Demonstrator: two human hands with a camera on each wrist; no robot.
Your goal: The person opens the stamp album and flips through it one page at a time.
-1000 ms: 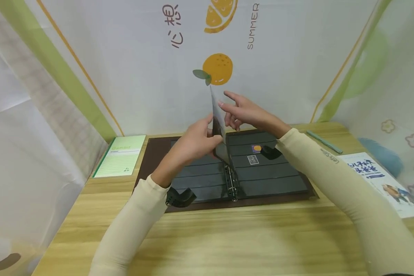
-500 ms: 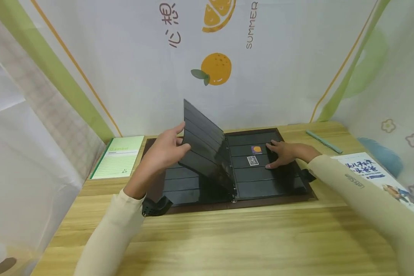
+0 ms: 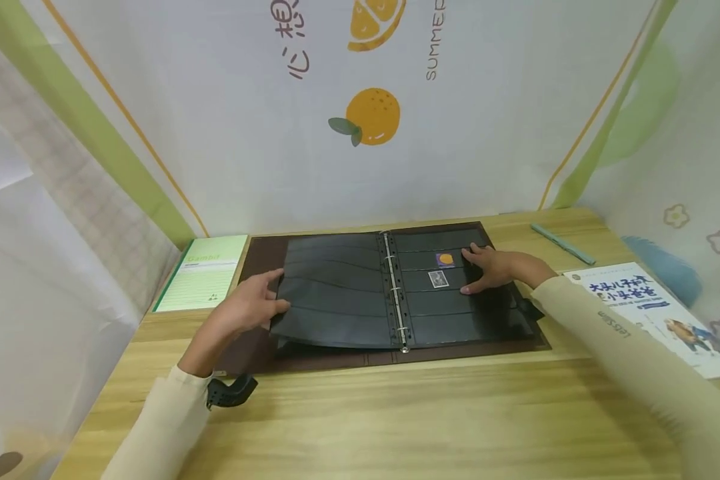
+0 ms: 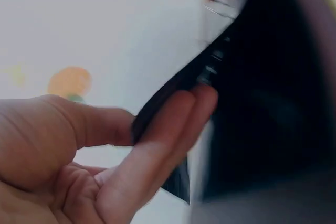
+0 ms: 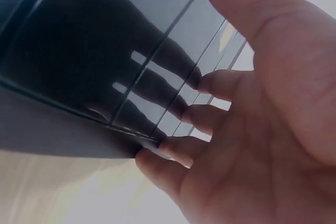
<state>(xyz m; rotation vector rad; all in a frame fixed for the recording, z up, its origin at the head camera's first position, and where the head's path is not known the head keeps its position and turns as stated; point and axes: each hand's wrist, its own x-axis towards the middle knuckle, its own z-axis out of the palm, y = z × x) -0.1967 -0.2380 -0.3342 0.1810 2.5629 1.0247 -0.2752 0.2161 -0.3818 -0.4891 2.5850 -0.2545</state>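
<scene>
A ring-bound stamp album (image 3: 255, 263) with a brown cover lies spread on the table. My left hand (image 3: 249, 307) pinches the outer edge of a black pocket page (image 3: 336, 287), thumb on one face and fingers on the other; the left wrist view shows this page edge (image 4: 173, 87). That page lies low over the left side, its front edge slightly raised. My right hand (image 3: 495, 268) rests with spread fingers on the right page (image 3: 450, 325). Beside it sit an orange-and-purple stamp (image 3: 446, 260) and a grey stamp (image 3: 439, 279) in the pocket strips.
Metal rings (image 3: 397, 297) run down the album's middle. A green notebook (image 3: 203, 273) lies at the left, and a green pen-like stick (image 3: 562, 244) at the back right. A white picture book (image 3: 654, 313) is at the right, partly behind my right sleeve. A printed curtain hangs behind.
My left hand has swung the page from upright over to the left and down. The right hand has moved from beside the raised page onto the right page.
</scene>
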